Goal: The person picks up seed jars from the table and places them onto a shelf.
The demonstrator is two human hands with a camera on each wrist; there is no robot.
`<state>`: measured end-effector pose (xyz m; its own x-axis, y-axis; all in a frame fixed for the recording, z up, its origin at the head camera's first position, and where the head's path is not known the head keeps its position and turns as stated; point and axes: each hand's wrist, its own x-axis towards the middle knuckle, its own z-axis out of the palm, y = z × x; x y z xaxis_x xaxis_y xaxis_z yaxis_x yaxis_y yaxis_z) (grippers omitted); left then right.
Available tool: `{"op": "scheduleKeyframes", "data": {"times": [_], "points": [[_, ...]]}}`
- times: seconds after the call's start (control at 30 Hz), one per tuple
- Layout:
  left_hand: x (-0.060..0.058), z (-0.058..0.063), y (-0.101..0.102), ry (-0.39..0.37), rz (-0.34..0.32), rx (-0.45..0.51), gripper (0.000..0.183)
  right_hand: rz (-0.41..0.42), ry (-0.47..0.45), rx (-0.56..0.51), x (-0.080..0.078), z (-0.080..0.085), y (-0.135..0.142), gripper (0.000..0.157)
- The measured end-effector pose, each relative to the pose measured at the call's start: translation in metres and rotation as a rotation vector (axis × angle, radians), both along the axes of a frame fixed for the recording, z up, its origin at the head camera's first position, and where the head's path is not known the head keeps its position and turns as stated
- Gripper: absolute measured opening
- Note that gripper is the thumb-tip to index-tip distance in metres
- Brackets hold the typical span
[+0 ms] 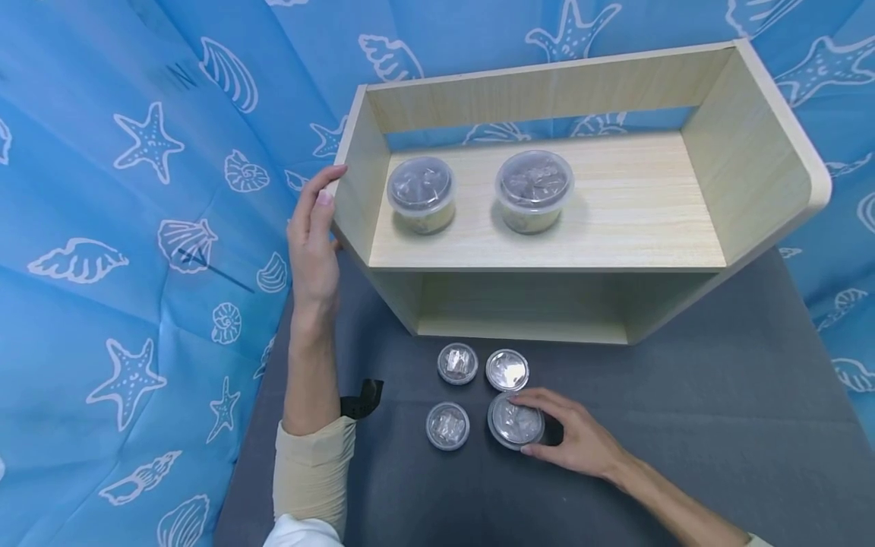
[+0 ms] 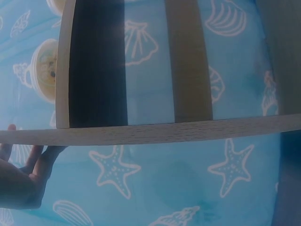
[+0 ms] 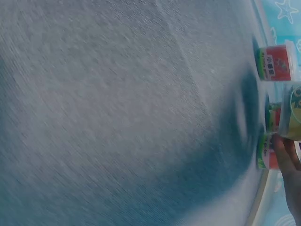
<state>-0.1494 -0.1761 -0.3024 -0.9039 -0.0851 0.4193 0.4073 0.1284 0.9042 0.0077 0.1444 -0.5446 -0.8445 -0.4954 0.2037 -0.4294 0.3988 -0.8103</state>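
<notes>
My right hand [image 1: 574, 433] grips a clear-lidded plastic tub [image 1: 514, 422], thumb on one side and fingers on the other. In the right wrist view this tub [image 3: 292, 113] has a yellow label and appears to be raised off the cloth. Close around it are small lidded cups: one behind [image 1: 507, 370], one at back left [image 1: 457, 363] and one to the left [image 1: 447, 426]. The right wrist view shows red and green on the small cups [image 3: 275, 63]. My left hand [image 1: 316, 251] rests its fairly straight fingers against the left side panel of a wooden shelf [image 1: 567, 270].
Two larger lidded tubs, one left [image 1: 421, 195] and one near the middle [image 1: 535, 191], stand on the shelf's upper board. The lower compartment opens toward the grey cloth [image 1: 738, 395]. A blue curtain [image 1: 171, 304] with shells and starfish hangs behind and at the sides.
</notes>
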Motion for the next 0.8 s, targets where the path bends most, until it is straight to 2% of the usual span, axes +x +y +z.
{"op": "scheduleKeyframes", "data": {"times": [0.27,0.5,0.8], "points": [[0.000,-0.002,-0.001,-0.004,0.003,-0.006,0.038,-0.001,0.034,-0.063,-0.011,0.012,0.005,0.069],[0.000,-0.002,-0.001,0.016,0.001,-0.001,0.038,-0.013,0.021,-0.067,-0.017,0.024,0.011,0.069],[0.000,-0.001,0.000,0.001,0.001,0.004,0.038,0.001,0.125,-0.114,-0.027,0.043,0.017,0.073]]}}
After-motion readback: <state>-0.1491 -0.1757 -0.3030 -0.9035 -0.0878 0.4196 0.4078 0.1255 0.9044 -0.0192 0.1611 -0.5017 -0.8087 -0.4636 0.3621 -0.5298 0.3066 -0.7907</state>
